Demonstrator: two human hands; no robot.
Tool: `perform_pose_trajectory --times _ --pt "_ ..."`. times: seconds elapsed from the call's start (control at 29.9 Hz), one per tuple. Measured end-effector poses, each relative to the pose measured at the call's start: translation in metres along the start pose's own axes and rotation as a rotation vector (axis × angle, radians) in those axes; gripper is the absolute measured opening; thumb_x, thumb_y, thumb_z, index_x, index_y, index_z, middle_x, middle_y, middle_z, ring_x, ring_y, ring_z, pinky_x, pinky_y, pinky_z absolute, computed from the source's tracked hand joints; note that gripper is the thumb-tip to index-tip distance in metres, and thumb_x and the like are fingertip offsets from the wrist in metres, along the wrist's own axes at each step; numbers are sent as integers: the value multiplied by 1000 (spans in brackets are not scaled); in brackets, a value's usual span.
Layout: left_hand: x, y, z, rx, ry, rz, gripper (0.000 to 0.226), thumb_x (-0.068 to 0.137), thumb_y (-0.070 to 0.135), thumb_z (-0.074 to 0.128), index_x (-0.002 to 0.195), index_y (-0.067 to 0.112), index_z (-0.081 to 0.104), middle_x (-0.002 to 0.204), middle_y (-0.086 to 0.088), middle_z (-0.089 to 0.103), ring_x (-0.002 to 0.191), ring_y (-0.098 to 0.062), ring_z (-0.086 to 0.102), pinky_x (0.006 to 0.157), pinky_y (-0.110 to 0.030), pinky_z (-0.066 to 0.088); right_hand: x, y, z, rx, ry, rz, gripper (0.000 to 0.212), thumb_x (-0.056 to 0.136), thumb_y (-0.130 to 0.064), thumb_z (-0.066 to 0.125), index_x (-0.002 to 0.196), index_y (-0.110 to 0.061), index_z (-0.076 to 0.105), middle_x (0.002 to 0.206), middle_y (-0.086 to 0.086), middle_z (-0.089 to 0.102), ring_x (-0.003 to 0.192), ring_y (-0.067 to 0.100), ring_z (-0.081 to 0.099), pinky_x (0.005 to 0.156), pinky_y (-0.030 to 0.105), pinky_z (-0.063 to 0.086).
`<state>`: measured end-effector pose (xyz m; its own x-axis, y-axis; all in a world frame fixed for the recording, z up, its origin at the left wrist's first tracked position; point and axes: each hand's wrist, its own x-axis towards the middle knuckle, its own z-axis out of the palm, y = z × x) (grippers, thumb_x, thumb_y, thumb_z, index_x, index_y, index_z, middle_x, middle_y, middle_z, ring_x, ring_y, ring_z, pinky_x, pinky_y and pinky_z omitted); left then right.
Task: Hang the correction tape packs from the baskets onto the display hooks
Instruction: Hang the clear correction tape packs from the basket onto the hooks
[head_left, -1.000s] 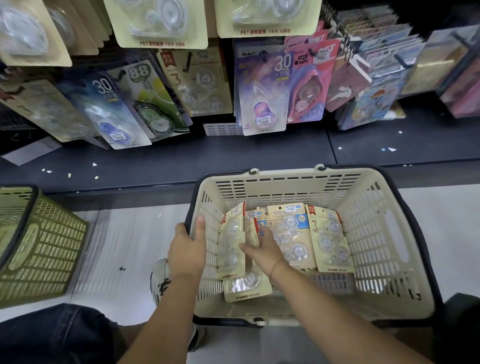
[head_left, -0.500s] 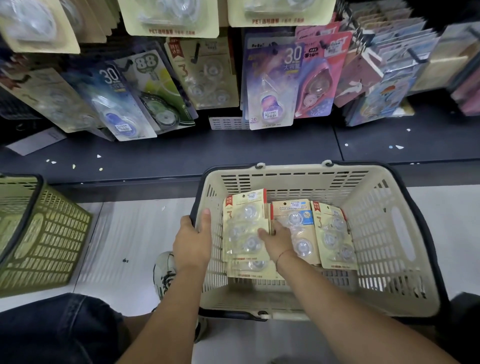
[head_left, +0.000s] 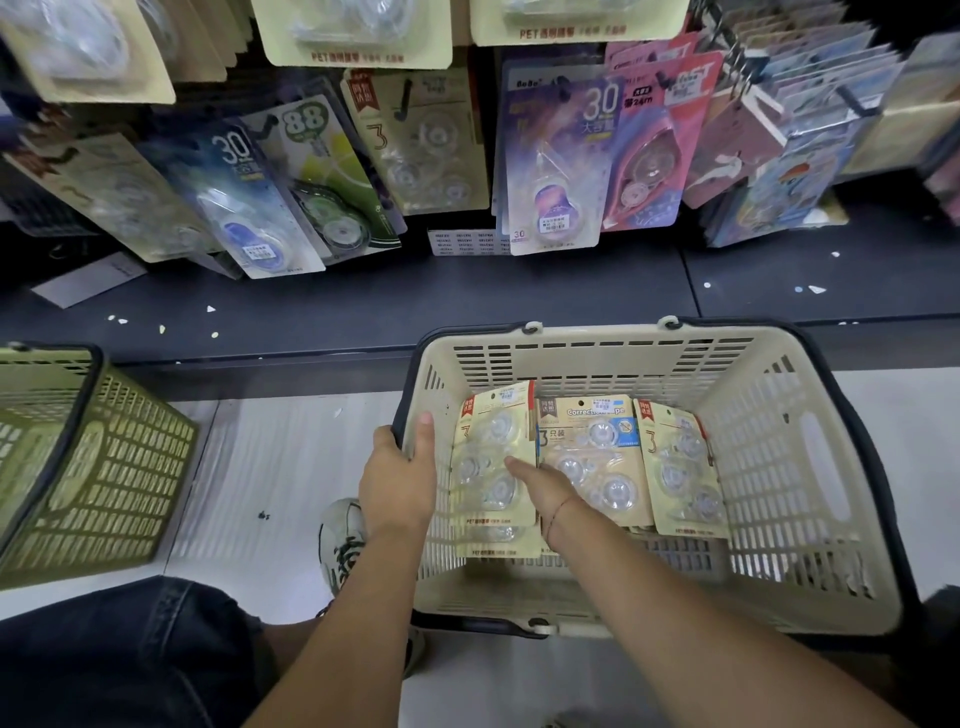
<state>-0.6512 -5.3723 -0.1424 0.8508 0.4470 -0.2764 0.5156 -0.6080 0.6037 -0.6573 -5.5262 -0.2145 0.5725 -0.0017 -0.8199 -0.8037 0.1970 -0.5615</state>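
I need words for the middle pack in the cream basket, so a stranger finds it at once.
Find the cream basket on the floor before the dark shelf. Three beige packs show side by side inside; take the middle pack. It alone carries a blue patch and the word Correction.

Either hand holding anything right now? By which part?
Left hand grips the cream basket by its left rim. Right hand lies on the correction tape packs inside; a grip cannot be told.
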Motion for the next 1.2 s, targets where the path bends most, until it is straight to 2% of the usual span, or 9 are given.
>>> perform_pose_trajectory --times 0.17,0.33,0.43,0.5,0.63,0.77,0.84,0.94,1.2 --pt "-4 3 -4 -97 -72 16 63 98 65 39 144 23 38 124 2 62 117 -29 60 96 -42 48 -19 -5 -34 107 -195 -16 38 91 -30 66 126 -17 62 108 5 74 97 24 71 73 36 58" --pt "-8 35 -11 -99 -137 237 101 83 68 58 161 19 16 167 0 19 154 -19 15 125 -44 18 -46 -34 -75 243 -364 -125 51 84 -34 69 130 -13 61 125 14 66 115 31 64 91 45 54" --pt "-21 66 -10 -433 -462 213 81 63 61 80 135 48 44 137 17 61 119 1 62 90 -24 56 -61 -59 -82 298 -450 -234 56 87 -35 65 136 -9 56 134 16 59 126 34 55 106 49 44" --pt "-25 71 -5 -605 -551 112 74 55 49 88 120 43 53 106 18 75 90 1 73 63 -15 57 -70 -71 -81 272 -452 -277 58 86 -39 66 134 -9 57 134 16 60 125 32 56 103 46 47" --pt "-26 55 1 -808 -759 -232 72 58 35 88 124 19 65 107 -6 78 92 -24 77 63 -33 61 -70 -75 -87 164 -429 -278 55 88 -53 56 128 -16 63 131 11 63 121 27 60 93 38 54" --pt "-22 36 6 -784 -747 -331 71 59 31 88 125 16 65 110 -9 77 94 -27 76 66 -38 62 -49 -73 -118 125 -47 -294 41 95 -55 45 109 -23 67 107 -2 70 121 23 56 82 33 52" --pt "-17 31 5 -792 -743 -336 74 60 27 88 128 16 63 111 -9 77 96 -27 76 67 -38 62 -32 -63 -146 -7 211 -237 30 98 -46 49 111 -24 64 108 1 66 120 27 55 89 46 51" --pt "-11 28 4 -849 -747 -351 70 63 23 86 129 17 62 114 -10 76 95 -28 76 66 -39 62 -8 -37 -171 -232 288 -20 53 97 -47 51 140 -17 44 130 12 52 117 32 53 103 55 43" --pt "-9 34 3 -849 -748 -312 71 66 27 85 133 21 61 118 -7 75 98 -27 75 65 -38 61 5 -23 -170 -120 395 -161 47 89 -27 69 129 -6 58 119 14 64 101 29 61 93 40 49"
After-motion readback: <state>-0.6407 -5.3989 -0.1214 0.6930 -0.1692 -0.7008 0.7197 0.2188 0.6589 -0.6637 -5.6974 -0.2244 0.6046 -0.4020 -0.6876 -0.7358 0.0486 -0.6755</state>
